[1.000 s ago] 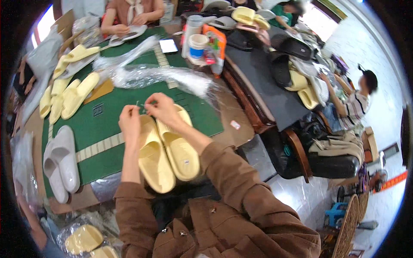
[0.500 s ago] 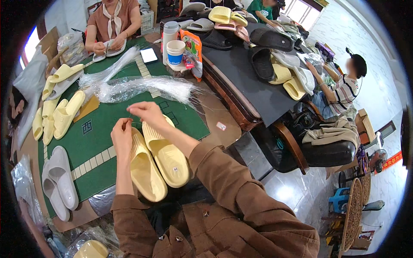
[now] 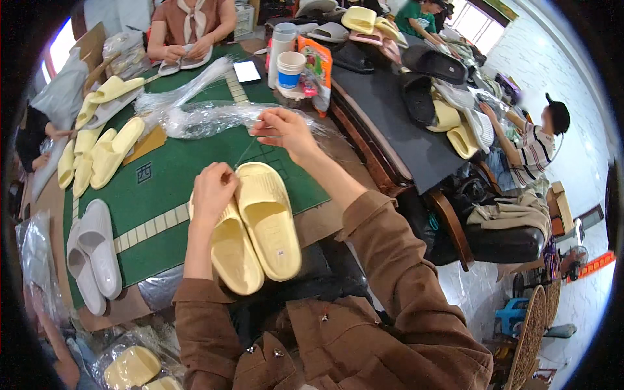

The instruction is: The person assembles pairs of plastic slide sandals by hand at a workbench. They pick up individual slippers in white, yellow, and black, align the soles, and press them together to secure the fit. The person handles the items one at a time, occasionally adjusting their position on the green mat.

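Note:
A pair of pale yellow slippers, the right one (image 3: 274,231) and the left one (image 3: 235,257), lies side by side at the table's near edge, toes pointing away from me. My left hand (image 3: 213,188) is closed in a pinch over the left slipper's toe. Up and to the right, above the table, my right hand (image 3: 285,133) has thumb and fingers pinched together. A thin clear plastic strand (image 3: 246,151) runs taut between both hands. Bundles of similar clear strands (image 3: 195,81) lie farther back, one partly in a clear plastic bag (image 3: 201,121).
On the green table (image 3: 175,172) are grey slippers (image 3: 104,237), several yellow slippers (image 3: 117,153), a phone (image 3: 247,72) and paper cups (image 3: 290,68). A person (image 3: 193,26) handles slippers across from me. A dark table (image 3: 383,107) with more slippers and an armchair (image 3: 507,240) stand right.
My right hand has moved up and to the right, away from the left hand, and the strand now stretches between them. The whole view has shifted slightly.

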### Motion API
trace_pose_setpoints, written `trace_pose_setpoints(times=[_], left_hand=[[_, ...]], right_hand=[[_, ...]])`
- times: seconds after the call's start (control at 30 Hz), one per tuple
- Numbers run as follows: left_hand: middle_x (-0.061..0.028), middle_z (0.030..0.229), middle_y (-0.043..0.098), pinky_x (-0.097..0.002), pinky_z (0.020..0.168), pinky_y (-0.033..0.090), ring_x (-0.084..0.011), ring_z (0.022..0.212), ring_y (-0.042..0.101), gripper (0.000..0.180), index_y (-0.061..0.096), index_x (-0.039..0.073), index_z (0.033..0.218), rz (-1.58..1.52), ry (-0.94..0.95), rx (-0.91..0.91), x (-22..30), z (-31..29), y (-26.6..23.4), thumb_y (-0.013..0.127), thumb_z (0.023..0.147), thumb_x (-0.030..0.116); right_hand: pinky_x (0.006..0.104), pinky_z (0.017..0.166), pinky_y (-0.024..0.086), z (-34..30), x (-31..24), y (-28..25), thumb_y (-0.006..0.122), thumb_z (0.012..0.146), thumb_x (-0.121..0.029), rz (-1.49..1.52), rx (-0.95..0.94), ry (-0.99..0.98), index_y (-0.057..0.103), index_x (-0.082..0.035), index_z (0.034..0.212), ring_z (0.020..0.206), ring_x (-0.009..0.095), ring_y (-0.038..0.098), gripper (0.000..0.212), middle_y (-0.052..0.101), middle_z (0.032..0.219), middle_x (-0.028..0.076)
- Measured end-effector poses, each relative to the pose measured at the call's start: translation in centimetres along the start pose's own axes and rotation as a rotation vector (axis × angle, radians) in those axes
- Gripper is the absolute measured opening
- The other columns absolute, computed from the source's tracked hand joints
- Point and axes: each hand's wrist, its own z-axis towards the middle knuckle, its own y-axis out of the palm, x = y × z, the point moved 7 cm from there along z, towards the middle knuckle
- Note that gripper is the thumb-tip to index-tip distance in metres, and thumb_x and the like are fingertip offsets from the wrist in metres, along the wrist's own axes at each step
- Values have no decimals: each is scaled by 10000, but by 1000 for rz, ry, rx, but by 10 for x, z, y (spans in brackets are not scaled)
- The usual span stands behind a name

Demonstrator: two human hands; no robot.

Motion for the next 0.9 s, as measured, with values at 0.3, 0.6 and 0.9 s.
trace_pose_setpoints(times=[0.3,0.6,0.9], left_hand=[[-113,859,611,-440,702,480,-336,809,611,103,670,77,889,199,-273,227,-10,-5,-25,589,885,142],[-85,888,615,-416,744,466,-311,887,586,86,645,87,892,120,-128,356,-19,-5,-29,573,899,133],[-86,853,608,-389,728,458,-282,808,566,71,633,33,913,2,29,226,12,9,-19,574,885,64]], right_hand=[[306,760,574,22,46,7,512,993,-217,138,-34,126,550,-39,1045,910,208,668,189,626,918,73],[214,486,337,-9,-87,-65,515,981,-204,141,180,-382,574,-53,1000,560,85,429,163,499,709,-3],[323,727,426,-166,-191,-365,635,900,-344,-715,1178,-484,642,3,982,803,161,527,356,577,849,37]])
